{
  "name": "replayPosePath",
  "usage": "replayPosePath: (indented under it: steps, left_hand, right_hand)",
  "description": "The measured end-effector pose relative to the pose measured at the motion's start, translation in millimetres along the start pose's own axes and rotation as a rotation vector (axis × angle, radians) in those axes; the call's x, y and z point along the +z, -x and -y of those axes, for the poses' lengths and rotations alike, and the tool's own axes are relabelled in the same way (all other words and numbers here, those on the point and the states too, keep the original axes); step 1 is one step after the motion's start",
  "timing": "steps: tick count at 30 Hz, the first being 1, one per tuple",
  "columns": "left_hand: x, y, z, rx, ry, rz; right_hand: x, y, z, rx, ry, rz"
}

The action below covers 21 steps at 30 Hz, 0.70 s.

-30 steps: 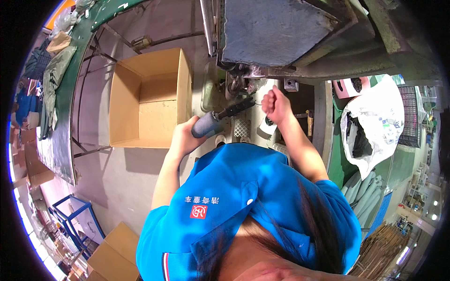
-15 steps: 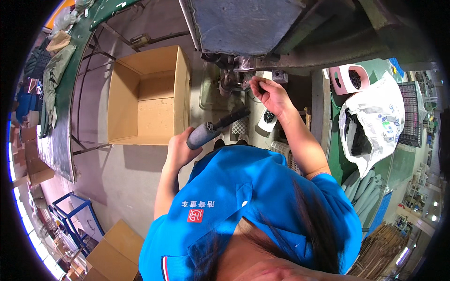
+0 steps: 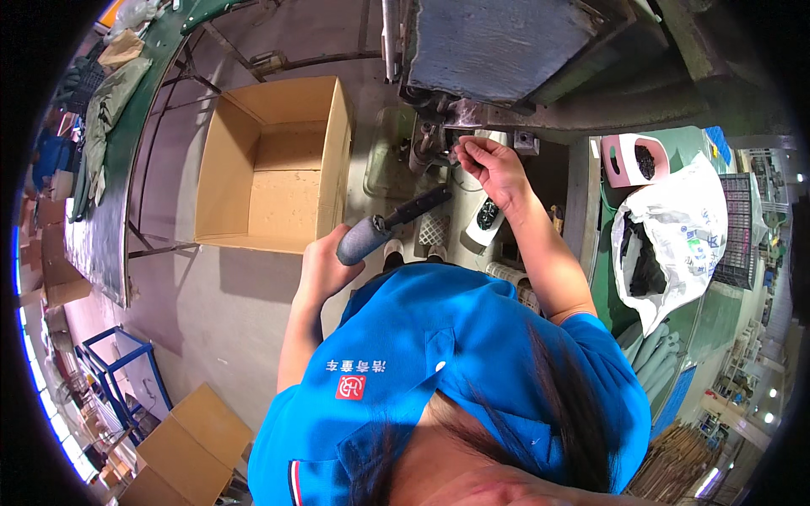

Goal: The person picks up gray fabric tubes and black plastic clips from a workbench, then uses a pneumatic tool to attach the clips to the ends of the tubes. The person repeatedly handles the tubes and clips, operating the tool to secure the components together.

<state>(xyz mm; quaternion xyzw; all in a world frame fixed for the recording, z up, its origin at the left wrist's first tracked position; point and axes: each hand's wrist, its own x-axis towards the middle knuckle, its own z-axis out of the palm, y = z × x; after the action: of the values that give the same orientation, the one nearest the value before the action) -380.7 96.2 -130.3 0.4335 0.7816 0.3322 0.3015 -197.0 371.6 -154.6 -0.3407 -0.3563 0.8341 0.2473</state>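
Observation:
My left hand [image 3: 325, 268] is closed around a grey, fabric-like padded tube [image 3: 363, 241]. A black rod [image 3: 419, 205] sticks out of the tube's far end and points up to the right. My right hand [image 3: 499, 175] is raised near the lower part of a machine [image 3: 432, 139], its thumb and fingertips pinched together. Whatever lies between those fingertips is too small to make out. Below the right hand stands a white container [image 3: 477, 235] with black pieces in it.
An open cardboard box [image 3: 287, 202] stands left. The machine's blue-grey plate [image 3: 498, 46] overhangs ahead. On the green table at right are a pink-and-white bin [image 3: 622, 160] of black pieces, a white sack [image 3: 688, 228] with dark contents, and grey tubes [image 3: 654, 358]. A dark crate [image 3: 738, 228] lies beyond.
The view has turned a little, so the machine sits farther right. My right hand has shifted slightly right and stays pinched. The left hand still grips the tube, almost unmoved.

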Motion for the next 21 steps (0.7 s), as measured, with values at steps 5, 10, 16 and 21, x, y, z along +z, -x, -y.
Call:
replayPosePath:
  steps: [5,10,16,21]
  left_hand:
    - [-2.5,-2.3,6.7,0.059,-0.053,-0.058]
    - [-8.2,-7.5,7.1,0.060,-0.047,-0.053]
    - [-7.1,-12.9,13.1,0.058,-0.040,-0.073]
    - [-7.3,-22.9,7.7,0.077,-0.064,-0.064]
  right_hand:
    - [34.8,-1.7,22.2,0.005,0.118,0.063]
    - [55.3,-7.2,32.6,0.053,0.112,0.101]
    - [57.7,-9.9,30.7,0.063,0.224,0.096]
    - [52.6,-12.1,27.1,0.123,0.128,0.060]
